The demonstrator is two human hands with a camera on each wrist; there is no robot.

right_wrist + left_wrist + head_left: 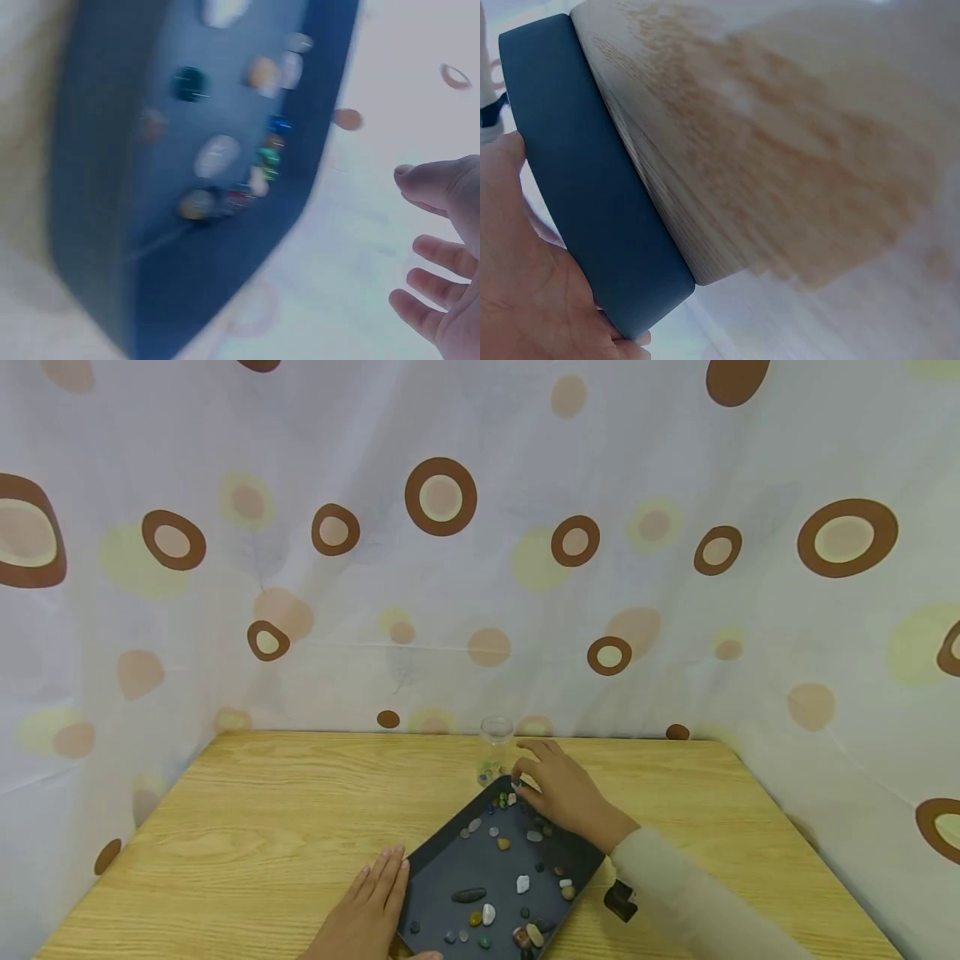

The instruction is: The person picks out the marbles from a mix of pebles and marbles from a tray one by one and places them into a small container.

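A black tray point(442, 839) lies askew on the table, with stones and glass marbles spread in it. My left hand point(367, 897) rests against its left wall, fingers straight and thumb by the near edge; the left wrist view shows the palm beside the tray's wall point(592, 180). Over the far corner reaches my right hand point(562, 789), thumb and index fingertips pinching a small dark piece whose kind I cannot tell. In the right wrist view that hand point(450, 247) has its other fingers spread. Just behind the corner stands a clear jar point(496, 747) with some marbles at its bottom.
Green marbles point(503, 799) sit by the tray's far corner. A long dark stone point(468, 895) and a white stone point(522, 884) lie nearer the middle. The wooden table point(300, 810) backs onto a patterned curtain point(495, 568). A black strap piece point(621, 900) hangs by the right sleeve.
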